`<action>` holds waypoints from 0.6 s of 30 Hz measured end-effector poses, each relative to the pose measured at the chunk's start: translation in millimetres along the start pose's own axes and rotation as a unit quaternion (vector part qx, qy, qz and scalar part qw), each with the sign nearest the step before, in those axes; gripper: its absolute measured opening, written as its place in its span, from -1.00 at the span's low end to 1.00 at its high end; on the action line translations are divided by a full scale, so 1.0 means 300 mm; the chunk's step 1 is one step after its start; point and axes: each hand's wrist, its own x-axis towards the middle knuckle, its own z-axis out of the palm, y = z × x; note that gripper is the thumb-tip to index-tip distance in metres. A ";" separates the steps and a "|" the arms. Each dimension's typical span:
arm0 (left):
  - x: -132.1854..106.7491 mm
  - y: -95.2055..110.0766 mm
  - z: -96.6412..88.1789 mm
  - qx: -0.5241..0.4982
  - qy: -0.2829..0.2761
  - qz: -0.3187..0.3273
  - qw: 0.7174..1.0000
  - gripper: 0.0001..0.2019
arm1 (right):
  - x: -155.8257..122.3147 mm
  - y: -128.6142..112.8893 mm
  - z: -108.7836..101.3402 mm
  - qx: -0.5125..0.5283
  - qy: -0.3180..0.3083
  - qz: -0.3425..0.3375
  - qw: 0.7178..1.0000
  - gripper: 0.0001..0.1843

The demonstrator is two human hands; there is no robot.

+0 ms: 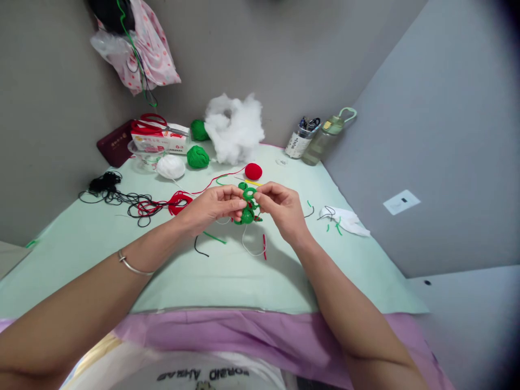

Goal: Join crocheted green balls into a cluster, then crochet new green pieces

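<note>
Over the middle of the table, my left hand [221, 206] pinches the left side of a small green crocheted piece [247, 216] with bits of red on it. My right hand [281, 207] has thumb and forefinger closed on its upper right, by a green ring-like loop. A thin white strand [244, 238] hangs below the piece. Just behind the hands lie a red yarn ball [253, 171] and a thin yellow-handled tool [253, 183], partly hidden. Short red [265, 247] and green yarn scraps [214, 238] lie on the table nearby.
Tangled black yarn [105, 184], loose red yarn [179, 203] and a white yarn ball [170, 167] lie left. Green balls [198, 157], white stuffing [235, 130] and red-handled scissors [150, 124] are behind. A pen cup [298, 142], bottle [325, 141] and white cloth [348, 221] stand or lie right.
</note>
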 end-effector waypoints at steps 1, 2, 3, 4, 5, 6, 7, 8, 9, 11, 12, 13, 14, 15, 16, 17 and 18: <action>0.001 -0.001 -0.004 0.024 0.003 0.001 1.000 -0.77 | -0.001 0.001 0.000 -0.006 0.002 -0.008 1.000 -0.84; 0.002 -0.001 -0.005 0.045 0.009 0.004 0.999 -0.78 | -0.001 0.003 0.000 -0.012 0.003 -0.015 1.000 -0.84; 0.002 0.001 -0.005 0.065 0.018 0.010 0.998 -0.80 | 0.000 0.004 0.000 -0.018 0.003 -0.023 1.000 -0.84; 0.002 0.004 -0.003 0.082 0.031 0.020 0.996 -0.81 | 0.001 0.006 -0.001 -0.023 0.002 -0.031 0.999 -0.84; 0.002 0.008 0.000 0.097 0.045 0.030 0.994 -0.83 | 0.002 0.007 -0.001 -0.027 0.001 -0.038 0.999 -0.83; 0.001 0.012 0.003 0.109 0.060 0.041 0.991 -0.84 | 0.003 0.008 -0.001 -0.030 0.001 -0.045 0.999 -0.83; 0.000 0.016 0.006 0.119 0.074 0.050 0.989 -0.85 | 0.005 0.010 -0.001 -0.033 0.001 -0.051 0.998 -0.84; -0.001 0.020 0.008 0.125 0.084 0.055 0.987 -0.85 | 0.006 0.011 -0.001 -0.036 0.002 -0.056 0.998 -0.84; -0.001 0.023 0.009 0.129 0.088 0.055 0.986 -0.85 | 0.007 0.012 -0.002 -0.037 0.003 -0.059 0.998 -0.84; -0.002 0.031 0.007 0.125 0.081 0.039 0.988 -0.83 | 0.008 0.015 -0.003 -0.039 0.004 -0.055 0.998 -0.84; -0.002 0.034 0.004 0.119 0.075 0.029 0.990 -0.81 | 0.009 0.016 -0.004 -0.039 0.005 -0.051 0.998 -0.84; -0.002 0.037 0.001 0.111 0.069 0.018 0.991 -0.79 | 0.009 0.018 -0.006 -0.039 0.006 -0.047 0.998 -0.84; -0.002 0.039 -0.002 0.103 0.063 0.008 0.993 -0.78 | 0.009 0.019 -0.007 -0.038 0.006 -0.043 0.998 -0.84; -0.002 0.040 -0.005 0.095 0.056 0.000 0.994 -0.76 | 0.009 0.020 -0.007 -0.036 0.007 -0.040 0.999 -0.83; -0.002 0.041 -0.008 0.088 0.046 -0.008 0.995 -0.75 | 0.009 0.020 -0.008 -0.036 0.008 -0.039 0.999 -0.83; -0.002 0.040 -0.010 0.083 0.034 -0.015 0.996 -0.75 | 0.009 0.020 -0.008 -0.036 0.008 -0.039 0.999 -0.83; -0.003 0.039 -0.012 0.078 0.022 -0.020 0.997 -0.74 | 0.009 0.019 -0.008 -0.036 0.008 -0.040 0.999 -0.83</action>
